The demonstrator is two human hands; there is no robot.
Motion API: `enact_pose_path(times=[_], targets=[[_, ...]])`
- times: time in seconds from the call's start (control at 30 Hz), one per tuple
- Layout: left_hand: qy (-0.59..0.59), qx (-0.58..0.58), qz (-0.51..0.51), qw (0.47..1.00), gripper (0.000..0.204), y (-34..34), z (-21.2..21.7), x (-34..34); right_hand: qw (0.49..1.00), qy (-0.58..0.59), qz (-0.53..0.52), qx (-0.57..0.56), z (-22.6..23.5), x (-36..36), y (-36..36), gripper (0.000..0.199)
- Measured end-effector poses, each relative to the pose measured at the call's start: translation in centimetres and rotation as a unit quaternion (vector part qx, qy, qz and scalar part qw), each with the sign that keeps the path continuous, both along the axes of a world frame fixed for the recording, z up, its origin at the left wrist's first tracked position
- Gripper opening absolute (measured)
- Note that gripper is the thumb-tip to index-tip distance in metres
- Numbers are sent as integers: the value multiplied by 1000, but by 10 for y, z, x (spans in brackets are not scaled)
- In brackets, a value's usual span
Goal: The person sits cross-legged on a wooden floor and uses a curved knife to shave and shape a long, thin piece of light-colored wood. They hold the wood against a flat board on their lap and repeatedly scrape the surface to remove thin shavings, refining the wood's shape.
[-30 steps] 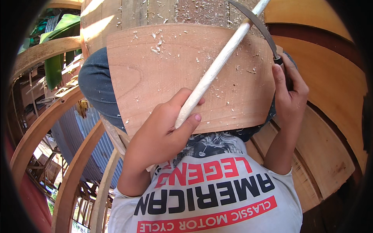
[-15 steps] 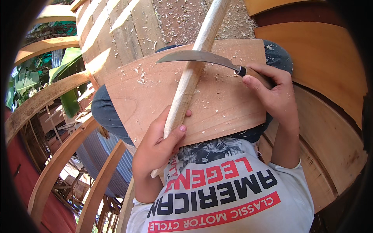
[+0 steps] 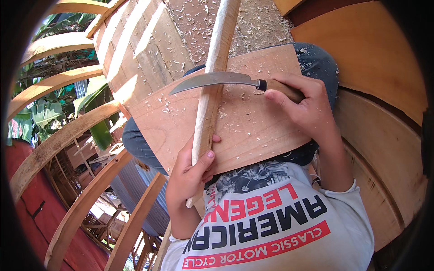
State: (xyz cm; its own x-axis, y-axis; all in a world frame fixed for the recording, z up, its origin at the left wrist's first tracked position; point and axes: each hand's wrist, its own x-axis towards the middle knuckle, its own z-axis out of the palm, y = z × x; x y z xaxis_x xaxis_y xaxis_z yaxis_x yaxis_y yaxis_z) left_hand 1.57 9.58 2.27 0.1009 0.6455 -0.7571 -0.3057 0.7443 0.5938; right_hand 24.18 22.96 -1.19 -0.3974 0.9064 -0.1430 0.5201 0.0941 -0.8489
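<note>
My left hand [image 3: 193,165] is closed around the lower part of a long, pale, squared wooden stick [image 3: 209,101], its thumb lying along one face. The stick slants up and away over my lap, past the top of the view. In my right hand [image 3: 300,101] is the wooden handle of a curved knife [image 3: 217,80]. Its long grey blade points left and lies across the stick, above my left hand; whether the edge bites into the wood I cannot tell. Under both, a flat wooden board [image 3: 253,122] rests across my legs, sprinkled with small shavings.
Wood shavings [image 3: 260,27] litter the floor ahead. Plank flooring [image 3: 149,49] lies at the far left, streaked with sunlight. Curved wooden ribs [image 3: 68,131] rise along the left, with banana leaves [image 3: 97,97] beyond. Broad curved planks [image 3: 361,49] form a wall close on my right.
The knife has shifted left and slightly nearer me along the stick. The stick stands more upright, its far end moved left. The whole view has turned a little.
</note>
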Motion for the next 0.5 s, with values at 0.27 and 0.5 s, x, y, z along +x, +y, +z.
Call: enact_pose_path(times=[0.27,0.5], targets=[[-26,-3,15,1000,31,-4,-2,-2,996,-5,38,82,-4,-8,-12,31],[-25,1,5,1000,36,-4,-3,-4,993,-11,37,112,-2,-15,-25,29]])
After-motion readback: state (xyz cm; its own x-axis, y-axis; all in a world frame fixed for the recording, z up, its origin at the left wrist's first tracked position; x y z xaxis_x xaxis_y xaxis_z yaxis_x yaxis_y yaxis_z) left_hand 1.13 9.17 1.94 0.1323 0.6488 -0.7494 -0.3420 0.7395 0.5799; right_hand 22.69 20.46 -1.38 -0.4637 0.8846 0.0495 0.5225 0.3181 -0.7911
